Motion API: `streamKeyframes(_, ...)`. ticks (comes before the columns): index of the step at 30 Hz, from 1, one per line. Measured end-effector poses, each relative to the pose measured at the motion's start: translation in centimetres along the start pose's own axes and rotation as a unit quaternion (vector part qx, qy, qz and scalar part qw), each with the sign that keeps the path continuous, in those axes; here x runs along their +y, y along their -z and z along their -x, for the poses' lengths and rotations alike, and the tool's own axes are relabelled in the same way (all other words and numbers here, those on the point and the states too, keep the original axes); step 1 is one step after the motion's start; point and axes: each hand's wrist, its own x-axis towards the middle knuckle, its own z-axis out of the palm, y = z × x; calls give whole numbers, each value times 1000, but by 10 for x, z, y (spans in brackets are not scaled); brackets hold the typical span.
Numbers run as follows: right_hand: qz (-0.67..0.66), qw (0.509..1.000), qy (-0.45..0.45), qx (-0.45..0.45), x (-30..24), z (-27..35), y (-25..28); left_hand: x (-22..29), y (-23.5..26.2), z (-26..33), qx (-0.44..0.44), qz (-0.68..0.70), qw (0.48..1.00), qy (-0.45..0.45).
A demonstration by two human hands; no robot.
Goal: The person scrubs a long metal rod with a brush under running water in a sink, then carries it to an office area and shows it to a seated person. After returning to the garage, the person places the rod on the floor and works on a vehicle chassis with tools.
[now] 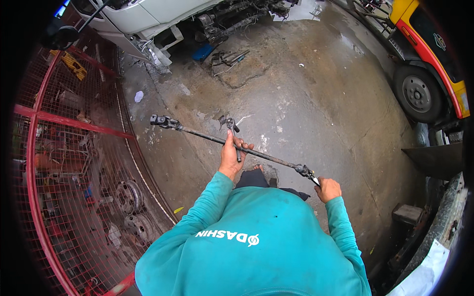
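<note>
A long thin steering shaft (207, 136) with a universal joint at each end lies slantwise before me, its left end farther away. My left hand (231, 160) is closed round the middle of it. The same hand also holds a ratchet wrench (230, 123), its head pointing away from me and its handle crossing the shaft. At the shaft's right end, by the universal joint (303, 170), my right hand (328, 189) is closed. A small shiny piece shows at those fingertips; the fingers partly hide it, and I cannot tell whether it is a separate tool.
Red mesh fencing (37, 116) runs along the left, with wheel rims (129, 197) behind it. A white vehicle (143, 17) with exposed front parts stands ahead. Several tools (229, 59) lie on the concrete floor (316, 103) near it. A red and yellow truck's wheel (417, 92) is at right.
</note>
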Motion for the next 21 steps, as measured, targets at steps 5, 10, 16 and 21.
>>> streamKeyframes(5,-65,985,154,49,35,-80,76,45,-47,-83,-36,11,998,55)
streamKeyframes(10,-99,980,146,96,38,-213,120,49,-106,-185,34,48,997,43)
streamKeyframes(16,-12,999,26,37,62,-389,202,45,-152,-339,148,89,985,0)
streamKeyframes(21,4,998,44,-40,94,-539,275,34,-209,-442,238,101,966,1)
